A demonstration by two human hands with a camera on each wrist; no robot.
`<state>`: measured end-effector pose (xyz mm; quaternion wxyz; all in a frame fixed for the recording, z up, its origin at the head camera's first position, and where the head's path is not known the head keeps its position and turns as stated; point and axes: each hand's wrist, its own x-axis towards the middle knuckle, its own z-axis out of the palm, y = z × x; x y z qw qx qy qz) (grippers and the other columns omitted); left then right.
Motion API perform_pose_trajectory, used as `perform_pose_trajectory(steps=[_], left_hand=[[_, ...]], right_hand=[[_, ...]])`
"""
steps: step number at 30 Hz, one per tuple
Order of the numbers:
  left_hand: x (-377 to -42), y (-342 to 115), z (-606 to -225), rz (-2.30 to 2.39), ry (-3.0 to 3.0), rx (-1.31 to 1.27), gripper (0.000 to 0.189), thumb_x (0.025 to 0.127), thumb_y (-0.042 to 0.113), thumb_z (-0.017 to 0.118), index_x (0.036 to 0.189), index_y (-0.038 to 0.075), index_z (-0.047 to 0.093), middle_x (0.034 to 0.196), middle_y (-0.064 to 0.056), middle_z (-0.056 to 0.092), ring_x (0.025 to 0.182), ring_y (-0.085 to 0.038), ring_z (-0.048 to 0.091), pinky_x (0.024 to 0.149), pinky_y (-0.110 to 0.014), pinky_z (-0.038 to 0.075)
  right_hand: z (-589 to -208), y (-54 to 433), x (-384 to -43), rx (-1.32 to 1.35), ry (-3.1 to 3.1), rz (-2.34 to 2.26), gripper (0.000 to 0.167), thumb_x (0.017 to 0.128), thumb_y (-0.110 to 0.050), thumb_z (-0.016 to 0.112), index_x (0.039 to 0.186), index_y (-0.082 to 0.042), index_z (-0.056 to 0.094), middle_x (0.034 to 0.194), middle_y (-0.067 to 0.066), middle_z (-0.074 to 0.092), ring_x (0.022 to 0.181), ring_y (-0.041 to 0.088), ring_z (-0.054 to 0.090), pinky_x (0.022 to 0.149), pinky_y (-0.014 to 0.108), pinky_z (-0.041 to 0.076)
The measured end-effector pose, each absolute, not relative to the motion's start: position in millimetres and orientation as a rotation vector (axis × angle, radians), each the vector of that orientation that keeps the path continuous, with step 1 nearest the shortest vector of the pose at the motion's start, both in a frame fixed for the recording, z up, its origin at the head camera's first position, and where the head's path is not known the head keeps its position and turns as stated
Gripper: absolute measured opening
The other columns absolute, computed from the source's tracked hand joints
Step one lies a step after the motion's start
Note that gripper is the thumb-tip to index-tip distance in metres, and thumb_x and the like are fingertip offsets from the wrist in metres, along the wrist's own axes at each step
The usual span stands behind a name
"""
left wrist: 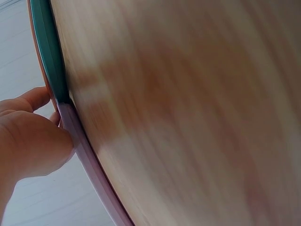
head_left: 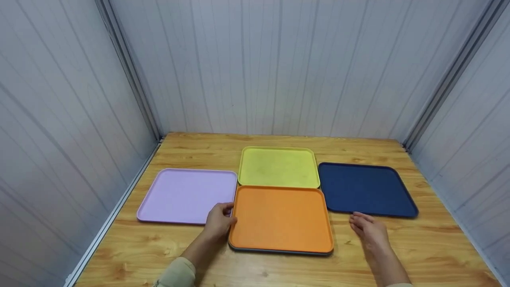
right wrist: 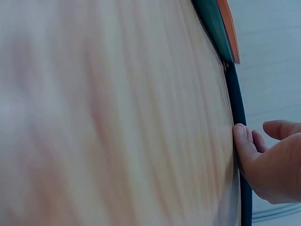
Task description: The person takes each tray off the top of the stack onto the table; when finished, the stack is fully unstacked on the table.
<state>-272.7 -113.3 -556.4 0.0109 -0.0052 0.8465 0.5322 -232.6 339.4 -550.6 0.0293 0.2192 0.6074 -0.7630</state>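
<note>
An orange tray (head_left: 282, 218) lies stacked on a dark teal tray (left wrist: 49, 52), whose rim shows below it. My left hand (head_left: 219, 220) grips the orange tray's left edge, thumb on the rim and the other fingers curled by its side. Beside that hand, a lilac tray (head_left: 181, 195) lies flat. My right hand (head_left: 371, 230) holds nothing, its fingers loosely bent just in front of the near edge of a navy blue tray (head_left: 366, 189). In the right wrist view its fingertips (right wrist: 240, 129) overlap the navy rim.
Behind the stack, a yellow tray (head_left: 279, 166) lies at the back middle. All the trays lie close together on a wood-grain table (head_left: 131, 255). Pale panel walls (head_left: 259, 67) stand at the back and on both sides.
</note>
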Motion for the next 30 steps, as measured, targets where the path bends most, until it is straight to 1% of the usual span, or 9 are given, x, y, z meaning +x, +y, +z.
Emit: perform_pose_trajectory(steps=[8, 13, 15, 18, 25, 30], left_hand=[[-271.5, -112.7, -557.9, 1.680, 2.639, 0.011, 0.047, 0.080, -0.011, 0.072, 0.126, -0.012, 0.063, 0.109, -0.016, 0.062, 0.101, -0.028, 0.055, 0.090, -0.042, 0.049], [-271.3, -113.0, -558.6, 1.698, 2.615, 0.010, 0.047, 0.081, -0.012, 0.072, 0.127, -0.012, 0.062, 0.109, -0.016, 0.060, 0.102, -0.028, 0.055, 0.089, -0.040, 0.050], [-271.7, -113.3, -558.9, 1.697, 2.613, 0.013, 0.047, 0.081, -0.012, 0.071, 0.127, -0.012, 0.062, 0.110, -0.016, 0.059, 0.102, -0.028, 0.055, 0.090, -0.040, 0.050], [-272.4, -113.3, -559.6, 1.685, 2.624, 0.023, 0.048, 0.080, -0.012, 0.072, 0.127, -0.013, 0.062, 0.110, -0.016, 0.059, 0.103, -0.029, 0.055, 0.091, -0.042, 0.050], [-272.6, -112.5, -559.4, 1.664, 2.633, 0.007, 0.046, 0.081, -0.009, 0.073, 0.126, -0.010, 0.064, 0.109, -0.015, 0.061, 0.102, -0.028, 0.056, 0.090, -0.041, 0.050], [-273.2, -113.4, -558.3, 1.681, 2.650, 0.010, 0.045, 0.080, -0.009, 0.073, 0.125, -0.011, 0.064, 0.107, -0.015, 0.061, 0.102, -0.029, 0.057, 0.091, -0.042, 0.049]], right_hand=[[-550.3, 319.1, -235.7, 0.601, 1.876, -2.321, 0.050, 0.103, -0.003, 0.053, 0.148, 0.013, 0.037, 0.124, 0.017, 0.066, 0.107, 0.019, 0.067, 0.099, 0.033, 0.050], [-551.3, 309.0, -237.3, 0.578, 1.909, -2.262, 0.050, 0.104, -0.004, 0.055, 0.149, 0.010, 0.039, 0.137, 0.024, 0.058, 0.113, 0.022, 0.065, 0.099, 0.034, 0.050], [-551.4, 304.4, -237.9, 0.571, 1.915, -2.244, 0.051, 0.103, -0.004, 0.057, 0.149, 0.010, 0.039, 0.139, 0.025, 0.056, 0.112, 0.022, 0.065, 0.098, 0.035, 0.050], [-552.0, 297.6, -238.5, 0.545, 1.933, -2.219, 0.053, 0.101, -0.004, 0.059, 0.148, 0.011, 0.040, 0.138, 0.025, 0.056, 0.110, 0.021, 0.065, 0.096, 0.035, 0.052], [-553.3, 287.1, -236.5, 0.467, 2.126, -2.095, 0.047, 0.099, -0.007, 0.064, 0.141, 0.010, 0.050, 0.134, 0.024, 0.060, 0.113, 0.026, 0.066, 0.089, 0.034, 0.055], [-552.7, 281.5, -237.2, 0.456, 2.229, -2.036, 0.049, 0.094, -0.007, 0.071, 0.137, 0.011, 0.055, 0.129, 0.024, 0.063, 0.107, 0.021, 0.066, 0.087, 0.031, 0.056]])
